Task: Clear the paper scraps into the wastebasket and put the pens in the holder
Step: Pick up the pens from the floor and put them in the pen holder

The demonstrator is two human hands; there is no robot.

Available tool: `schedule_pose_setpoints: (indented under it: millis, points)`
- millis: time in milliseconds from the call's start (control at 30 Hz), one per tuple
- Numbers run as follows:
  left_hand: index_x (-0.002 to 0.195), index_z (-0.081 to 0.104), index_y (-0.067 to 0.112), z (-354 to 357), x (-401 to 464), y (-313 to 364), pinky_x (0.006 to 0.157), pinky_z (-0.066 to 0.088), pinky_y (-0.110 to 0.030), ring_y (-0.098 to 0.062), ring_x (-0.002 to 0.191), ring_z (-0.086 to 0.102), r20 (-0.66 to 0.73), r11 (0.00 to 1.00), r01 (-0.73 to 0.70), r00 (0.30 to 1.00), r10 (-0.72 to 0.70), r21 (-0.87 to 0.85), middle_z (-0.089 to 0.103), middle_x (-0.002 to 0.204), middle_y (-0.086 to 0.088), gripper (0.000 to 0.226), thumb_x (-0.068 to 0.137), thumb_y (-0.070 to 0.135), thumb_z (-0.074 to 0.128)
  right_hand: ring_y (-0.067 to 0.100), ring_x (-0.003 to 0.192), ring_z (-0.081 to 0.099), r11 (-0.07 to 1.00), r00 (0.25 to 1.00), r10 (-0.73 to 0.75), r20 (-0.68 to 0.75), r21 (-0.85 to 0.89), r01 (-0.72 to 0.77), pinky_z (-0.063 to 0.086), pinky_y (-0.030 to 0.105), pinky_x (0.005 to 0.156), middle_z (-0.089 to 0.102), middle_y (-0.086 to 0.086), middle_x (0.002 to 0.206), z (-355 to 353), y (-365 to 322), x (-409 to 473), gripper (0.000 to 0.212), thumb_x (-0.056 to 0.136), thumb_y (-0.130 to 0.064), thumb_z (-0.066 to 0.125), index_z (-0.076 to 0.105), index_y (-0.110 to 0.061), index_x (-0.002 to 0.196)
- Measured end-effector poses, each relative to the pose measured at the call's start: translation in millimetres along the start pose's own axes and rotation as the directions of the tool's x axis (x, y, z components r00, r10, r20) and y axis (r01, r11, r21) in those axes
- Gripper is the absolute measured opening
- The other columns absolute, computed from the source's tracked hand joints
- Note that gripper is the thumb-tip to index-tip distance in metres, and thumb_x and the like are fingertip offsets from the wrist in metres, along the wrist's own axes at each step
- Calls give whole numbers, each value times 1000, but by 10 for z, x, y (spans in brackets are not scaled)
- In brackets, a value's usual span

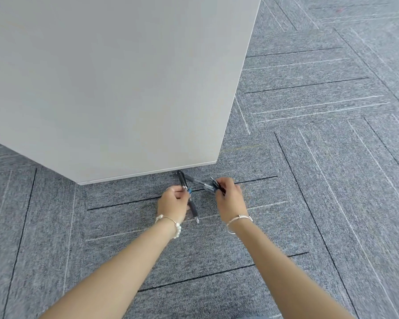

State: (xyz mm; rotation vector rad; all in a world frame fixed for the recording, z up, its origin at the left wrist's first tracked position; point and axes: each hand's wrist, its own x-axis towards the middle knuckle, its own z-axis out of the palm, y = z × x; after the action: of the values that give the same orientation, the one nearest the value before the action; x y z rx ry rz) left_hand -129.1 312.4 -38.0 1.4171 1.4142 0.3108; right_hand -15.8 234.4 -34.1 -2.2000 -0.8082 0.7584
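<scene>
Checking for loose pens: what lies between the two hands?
In the head view, a dark pen spans from the right hand toward the left hand, above the carpet.

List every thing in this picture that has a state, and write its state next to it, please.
Left hand: closed around a dark pen.
Left-hand pen: held, tip towards the person.
Right hand: closed on pens.
Right-hand pens: held, pointing left, above the carpet.
Grey cabinet: standing on the carpet.
</scene>
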Motion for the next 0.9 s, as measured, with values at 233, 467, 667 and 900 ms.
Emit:
schedule_pose_setpoints:
  millis: [233, 467, 667, 900]
  points:
    - [71, 61, 10, 31, 84, 184, 61, 58, -25, -15, 66, 66, 79, 958, 181, 983, -167, -220, 66, 73, -7, 12, 82, 5, 59, 25, 82, 59, 1000, 987, -5, 162, -29, 10, 51, 43, 70, 62, 6, 97, 184, -101, -24, 16, 88, -15, 44, 45, -19, 104]
    - [68, 64, 19, -4, 78, 202, 60, 53, -41, -28, 55, 61, 121, 998, 35, 992, -42, 60, 68, 68, -14, 18, 84, 16, 57, -4, 39, 43, 984, 966, -48, 253, 177, 2, 28, 11, 39, 68, 0, 88, 128, -156, -127, 11, 89, -18, 49, 48, -18, 100]
    - [92, 63, 9, 14, 12, 157, 76, 53, -45, -25, 75, 64, 220, 998, -9, 976, -3, 56, 67, 77, -5, 17, 90, 17, 49, 0, 32, 38, 929, 980, 17, 200, 359, -90, 27, 12, 35, 70, 1, 89, 64, -122, -247, 11, 89, -19, 51, 47, -19, 98]
    - [105, 55, 9, -6, -83, 245, 72, 51, -31, -13, 74, 59, 343, 995, -31, 937, 62, -95, 59, 82, 0, 18, 90, 16, 48, 5, 82, 62, 893, 989, 133, 60, 427, -146, 46, 15, 64, 67, -4, 94, -174, 8, -223, 13, 84, -22, 59, 57, -23, 96]
